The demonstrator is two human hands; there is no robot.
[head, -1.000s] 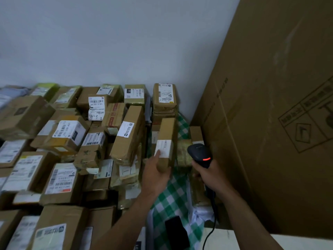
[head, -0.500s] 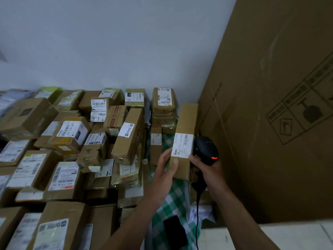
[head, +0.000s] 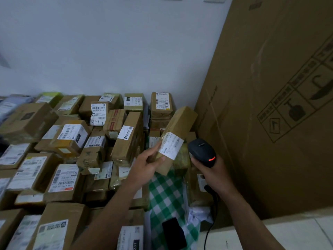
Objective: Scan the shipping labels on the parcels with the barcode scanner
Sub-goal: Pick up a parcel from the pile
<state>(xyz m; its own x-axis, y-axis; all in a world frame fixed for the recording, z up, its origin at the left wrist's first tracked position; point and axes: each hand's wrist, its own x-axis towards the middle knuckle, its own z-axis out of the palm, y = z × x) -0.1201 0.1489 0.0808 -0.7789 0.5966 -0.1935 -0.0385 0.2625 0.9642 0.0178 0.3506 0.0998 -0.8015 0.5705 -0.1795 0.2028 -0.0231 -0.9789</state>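
A person's left hand (head: 144, 165) grips a long brown parcel (head: 180, 123) by its lower end, thumb at the edge of its white label (head: 171, 146). The parcel is held tilted in the air above the right edge of a heap (head: 68, 139) of labelled boxes stacked against a white wall (head: 108, 51). The right hand (head: 214, 173) is wrapped round the handle of a black scanner (head: 201, 150), red light glowing, its head just beside the label. A green-checked cloth (head: 165, 192) and a dark phone (head: 173, 233) lie below; a tall carton (head: 270, 105) stands to the right.
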